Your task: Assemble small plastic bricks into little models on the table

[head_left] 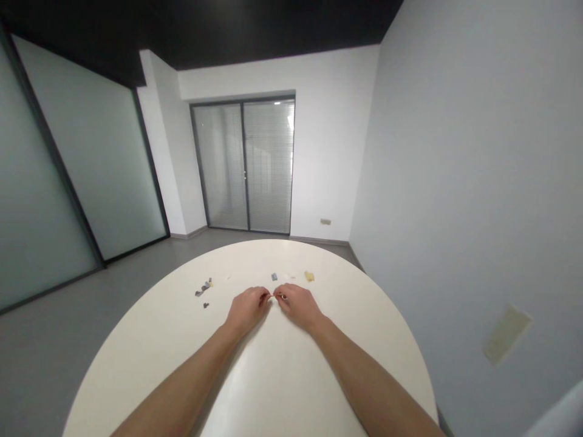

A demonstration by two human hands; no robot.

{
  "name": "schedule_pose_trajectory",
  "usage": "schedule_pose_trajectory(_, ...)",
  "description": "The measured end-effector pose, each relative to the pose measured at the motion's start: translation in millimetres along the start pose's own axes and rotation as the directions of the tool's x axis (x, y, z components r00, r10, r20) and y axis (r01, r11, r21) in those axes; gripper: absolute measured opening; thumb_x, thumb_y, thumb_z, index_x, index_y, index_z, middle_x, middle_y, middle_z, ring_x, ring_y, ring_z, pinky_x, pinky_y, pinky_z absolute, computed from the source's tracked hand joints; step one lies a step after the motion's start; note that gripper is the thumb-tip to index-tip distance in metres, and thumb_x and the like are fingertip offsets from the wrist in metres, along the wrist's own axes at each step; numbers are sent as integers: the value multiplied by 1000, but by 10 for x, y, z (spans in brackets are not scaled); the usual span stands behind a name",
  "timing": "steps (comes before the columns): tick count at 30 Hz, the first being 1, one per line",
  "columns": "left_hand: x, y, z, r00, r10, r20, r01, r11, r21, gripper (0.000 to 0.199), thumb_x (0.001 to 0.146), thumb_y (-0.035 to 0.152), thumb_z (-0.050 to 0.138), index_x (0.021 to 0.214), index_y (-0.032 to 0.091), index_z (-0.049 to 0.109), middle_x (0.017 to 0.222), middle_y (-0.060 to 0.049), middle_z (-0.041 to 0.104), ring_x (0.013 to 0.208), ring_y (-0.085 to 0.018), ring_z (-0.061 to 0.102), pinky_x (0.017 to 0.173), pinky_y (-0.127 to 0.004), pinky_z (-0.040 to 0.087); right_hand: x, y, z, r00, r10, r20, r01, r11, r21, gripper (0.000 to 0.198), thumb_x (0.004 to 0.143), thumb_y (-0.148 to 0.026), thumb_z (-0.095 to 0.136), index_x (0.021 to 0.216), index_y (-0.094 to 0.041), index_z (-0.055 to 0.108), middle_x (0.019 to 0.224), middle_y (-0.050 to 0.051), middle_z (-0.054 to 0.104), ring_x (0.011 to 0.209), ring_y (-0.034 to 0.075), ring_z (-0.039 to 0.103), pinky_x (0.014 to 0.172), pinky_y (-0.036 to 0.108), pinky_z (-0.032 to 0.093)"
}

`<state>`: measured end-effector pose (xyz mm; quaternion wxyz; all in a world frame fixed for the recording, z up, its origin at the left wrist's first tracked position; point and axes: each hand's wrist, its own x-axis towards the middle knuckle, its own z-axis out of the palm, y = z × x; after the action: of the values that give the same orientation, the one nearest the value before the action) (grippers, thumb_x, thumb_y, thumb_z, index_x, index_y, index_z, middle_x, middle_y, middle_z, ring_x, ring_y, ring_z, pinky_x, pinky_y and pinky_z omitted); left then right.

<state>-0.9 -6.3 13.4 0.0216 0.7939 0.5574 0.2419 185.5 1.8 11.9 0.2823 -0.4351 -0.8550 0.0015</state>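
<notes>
Both hands meet above the middle of the white round table. My left hand is closed, its fingertips pinching one end of a small, thin, orange-yellow piece. From the other side my right hand pinches the same piece, fingers curled. The piece is mostly hidden by the fingers, so its kind cannot be made out. Just beyond the hands lie a small blue-grey piece and a flat yellow piece. Small whitish bits lie between those two.
On the table's left side is a loose cluster of small grey, dark and yellow pieces. A small dark piece sits nearer to me. The table's curved edge faces a glass door. A grey wall rises at the right.
</notes>
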Motion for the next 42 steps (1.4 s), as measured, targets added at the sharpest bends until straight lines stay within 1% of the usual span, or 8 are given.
schedule_pose_trajectory(6,-3,0,-9,1000,-2,19,2,1000,-11,22,92,29,46,94,23,67,96,-3,71,87,-16,61,71,-25,39,1,3,20,999,36,-9,-36,999,8,14,91,-21,53,100,-24,63,98,2,69,91,15,62,79,24,42)
schedule_pose_trajectory(16,7,-7,-2,999,-30,15,30,1000,-4,19,90,29,49,95,24,67,95,-2,71,88,-16,62,71,-25,39,-1,31,57,1000,12,-20,-12,1000,-14,13,91,-22,51,98,-24,63,98,1,68,91,15,61,80,24,41)
schedule_pose_trajectory(24,8,-17,22,1000,-31,-7,31,999,18,17,89,28,50,93,24,67,94,-2,71,87,-17,62,69,-25,38,-3,32,69,1000,26,2,-26,1000,-9,16,91,-22,50,99,-24,63,100,1,68,94,14,61,82,24,41)
schedule_pose_trajectory(28,10,-45,42,999,-33,-4,33,999,30,16,88,26,51,91,24,66,93,-2,70,87,-16,61,69,-25,39,-5,22,61,998,50,35,-49,998,-27,17,90,-20,50,98,-24,64,99,1,69,94,14,61,81,23,40)
schedule_pose_trajectory(32,6,-61,50,999,-34,-5,34,999,32,16,87,24,50,91,24,66,92,-2,70,87,-16,61,70,-24,39,6,22,66,993,109,47,-106,992,-76,17,89,-20,49,96,-23,64,99,2,68,95,15,60,79,24,40)
schedule_pose_trajectory(35,2,-54,45,1000,-27,-11,27,999,26,17,88,26,50,92,24,66,93,-2,70,89,-17,61,70,-25,39,19,33,67,980,196,32,-190,973,-129,16,87,-19,51,95,-22,64,98,3,68,93,16,60,77,25,39)
schedule_pose_trajectory(39,-3,-23,19,999,-35,-1,35,999,25,17,88,27,50,92,24,66,94,-2,70,89,-17,61,71,-25,39,25,65,35,936,352,12,-343,918,-200,15,86,-19,50,94,-20,63,98,6,67,93,18,59,76,27,39)
schedule_pose_trajectory(42,-9,2,-6,999,-48,15,47,999,19,17,88,28,50,92,23,66,94,-3,70,88,-17,61,70,-25,39,25,104,-5,902,432,-13,-424,879,-221,16,87,-18,48,96,-19,62,99,8,66,93,19,59,74,28,40)
